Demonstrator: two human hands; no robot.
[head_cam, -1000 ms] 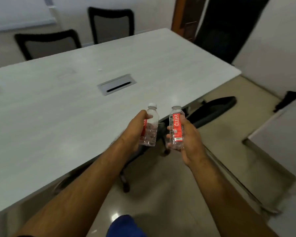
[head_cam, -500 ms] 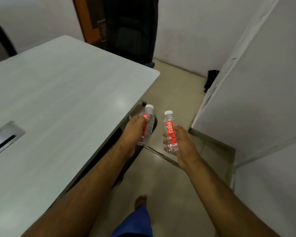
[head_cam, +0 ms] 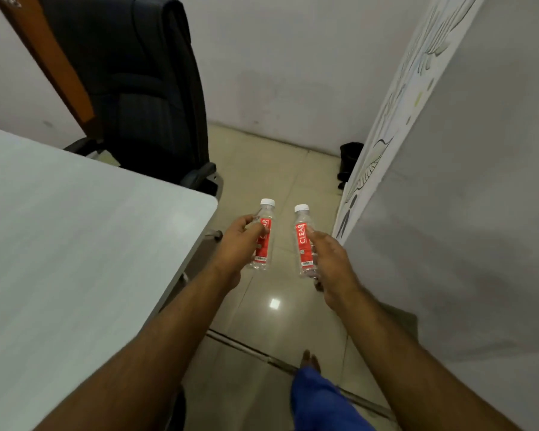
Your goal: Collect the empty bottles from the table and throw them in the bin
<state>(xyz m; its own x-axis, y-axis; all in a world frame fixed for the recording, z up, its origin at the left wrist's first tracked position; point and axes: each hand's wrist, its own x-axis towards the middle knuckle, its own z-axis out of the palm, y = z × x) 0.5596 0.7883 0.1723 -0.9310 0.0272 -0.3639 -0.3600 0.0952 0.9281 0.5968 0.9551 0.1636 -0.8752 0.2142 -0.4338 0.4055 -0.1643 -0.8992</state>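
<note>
I hold two small clear bottles with white caps and red labels, both upright over the tiled floor. My left hand [head_cam: 235,244] grips the left bottle [head_cam: 264,234] just past the corner of the pale grey table [head_cam: 75,244]. In my right hand [head_cam: 332,259] is the right bottle [head_cam: 304,241], close to the white partition. A small dark bin-like object [head_cam: 349,163] stands on the floor far ahead, against the back wall and partly hidden by the partition.
A black high-backed office chair [head_cam: 143,98] stands at the table's far end, beside a brown door frame [head_cam: 53,63]. A white partition wall [head_cam: 448,213] with line drawings closes off the right. A narrow strip of tiled floor [head_cam: 277,169] runs between table and partition. My blue-trousered leg and bare foot [head_cam: 311,365] are below.
The view has swung right, away from the table top and toward the floor corridor and back wall. Both hands still carry their bottles, now past the table's corner.
</note>
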